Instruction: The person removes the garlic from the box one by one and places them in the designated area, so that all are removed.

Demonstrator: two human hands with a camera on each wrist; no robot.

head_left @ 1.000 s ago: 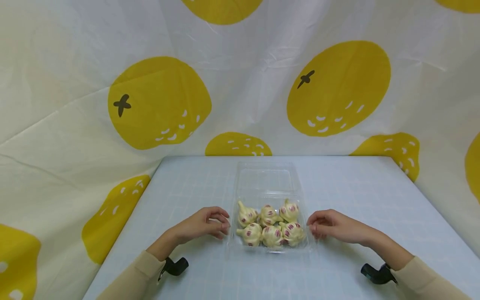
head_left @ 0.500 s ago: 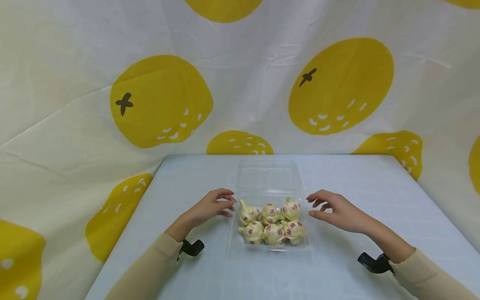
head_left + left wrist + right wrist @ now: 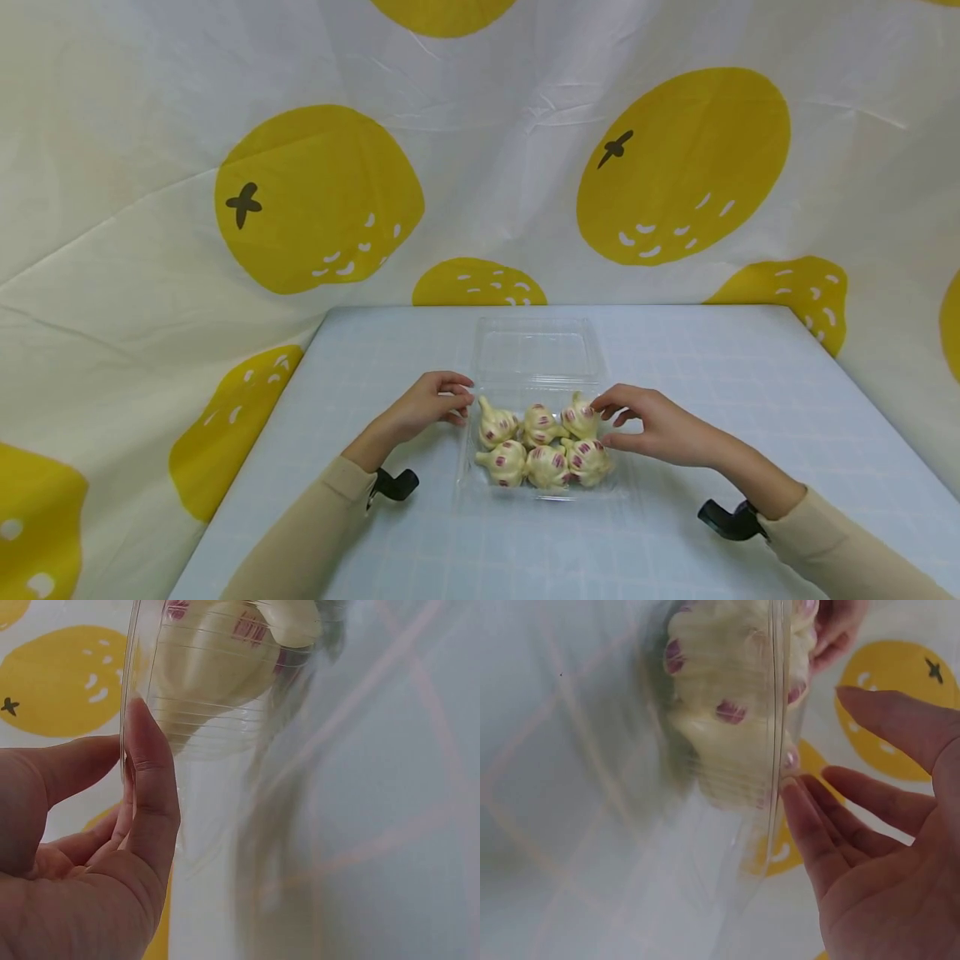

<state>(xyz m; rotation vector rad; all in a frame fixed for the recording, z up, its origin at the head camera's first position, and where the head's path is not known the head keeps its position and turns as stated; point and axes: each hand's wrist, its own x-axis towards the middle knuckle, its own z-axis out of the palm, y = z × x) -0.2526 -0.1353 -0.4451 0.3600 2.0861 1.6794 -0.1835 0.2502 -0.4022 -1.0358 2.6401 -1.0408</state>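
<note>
A clear plastic clamshell box (image 3: 517, 497) lies on the table, its lid (image 3: 537, 354) folded back flat. Several garlic bulbs (image 3: 547, 468), cream with purple patches, fill its base in two rows. My left hand (image 3: 431, 404) is at the box's left edge; in the left wrist view, thumb and fingers (image 3: 150, 780) pinch the thin rim from both sides. Over the right edge, my right hand (image 3: 652, 425) has its fingers spread apart, fingertips close to the back right garlic bulb (image 3: 579, 419). One fingertip (image 3: 793, 796) is right at the rim in the right wrist view.
A pale checked cloth covers the table (image 3: 390, 350). Behind and to the sides hangs a white curtain (image 3: 498, 167) printed with yellow fruit. Each wrist wears a black camera mount, one on the left (image 3: 395, 484) and one on the right (image 3: 731, 521).
Both hands have moved from the box's front sides toward its back. My right hand has come in over the right rim; my left hand has closed on the left rim. The garlic stays put.
</note>
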